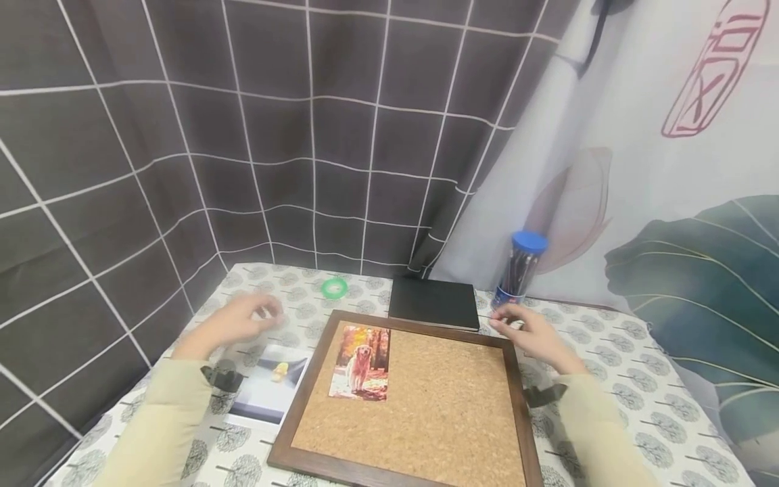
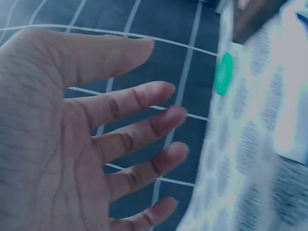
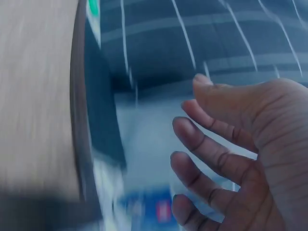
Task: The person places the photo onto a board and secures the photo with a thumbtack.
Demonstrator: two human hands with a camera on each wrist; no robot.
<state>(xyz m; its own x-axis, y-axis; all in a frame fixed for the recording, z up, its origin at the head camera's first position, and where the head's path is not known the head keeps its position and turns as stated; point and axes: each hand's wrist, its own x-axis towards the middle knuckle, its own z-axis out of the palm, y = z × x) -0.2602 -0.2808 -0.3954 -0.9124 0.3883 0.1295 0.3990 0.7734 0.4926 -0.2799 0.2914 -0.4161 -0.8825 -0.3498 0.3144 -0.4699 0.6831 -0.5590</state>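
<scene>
My left hand [image 1: 246,319] hovers over the left part of the table, fingers loosely bent and holding nothing; the left wrist view shows its thumb and fingers [image 2: 139,130] spread apart. Below it lies a photo of a small yellow figure [image 1: 280,372], beside the frame of a corkboard [image 1: 450,406]. A photo of a dog [image 1: 360,365] lies on the cork, toward its upper left. My right hand [image 1: 532,335] is above the board's far right corner, near a clear tub of pens [image 1: 517,270] with a blue lid. Nothing shows between its relaxed fingers [image 3: 190,132].
A black notebook [image 1: 433,303] lies behind the board's far edge. To its left is a green roll of tape [image 1: 334,288] on the tree-patterned tablecloth [image 1: 645,389]. A dark gridded curtain [image 1: 341,135] and a pale printed curtain [image 1: 639,169] hang behind the table.
</scene>
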